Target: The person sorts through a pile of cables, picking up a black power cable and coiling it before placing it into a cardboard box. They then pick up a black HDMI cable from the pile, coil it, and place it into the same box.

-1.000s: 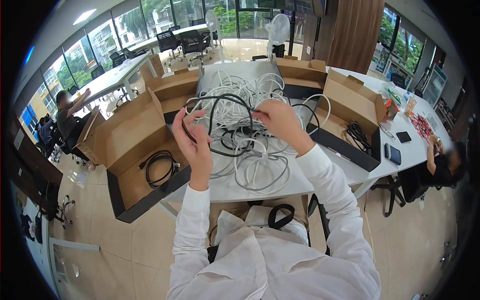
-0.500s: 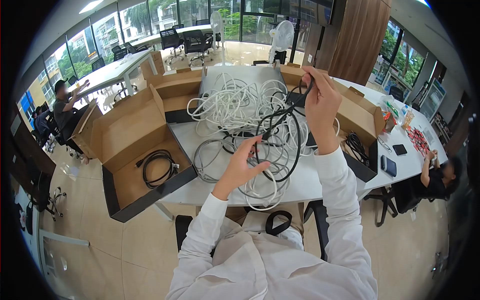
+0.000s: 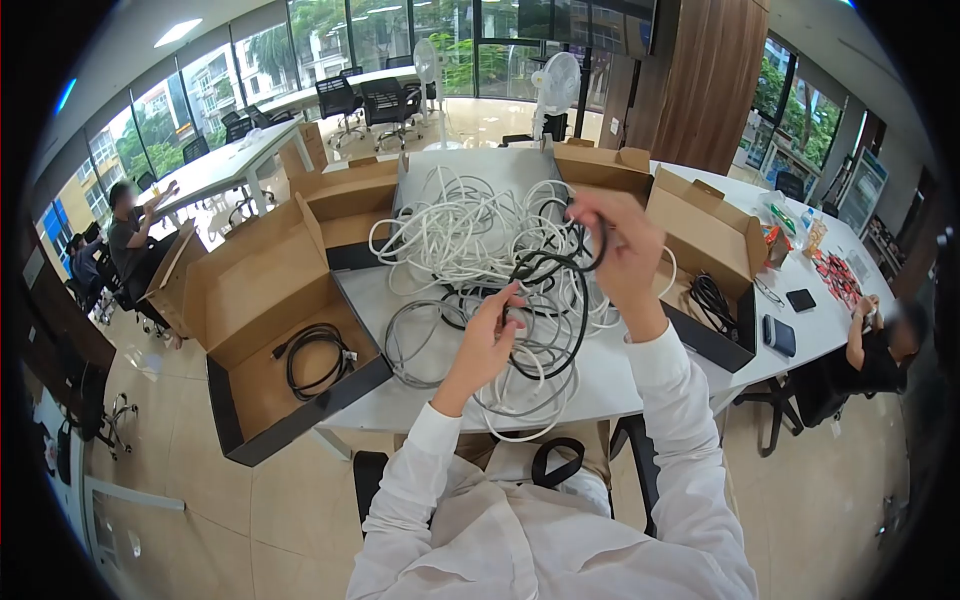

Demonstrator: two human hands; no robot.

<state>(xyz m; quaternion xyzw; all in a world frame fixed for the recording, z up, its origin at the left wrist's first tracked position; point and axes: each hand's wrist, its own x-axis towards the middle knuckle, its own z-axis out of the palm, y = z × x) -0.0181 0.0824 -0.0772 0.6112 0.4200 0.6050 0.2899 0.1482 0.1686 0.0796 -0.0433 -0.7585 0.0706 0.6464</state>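
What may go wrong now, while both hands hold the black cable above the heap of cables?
1. The black cable hangs in loops over the tangled white cables, so it may catch one and drag the heap along.
2. The left hand and right hand grip it at separate points; a strong pull might tighten a knot.
3. Some white loops hang near the table edge and could slide off.
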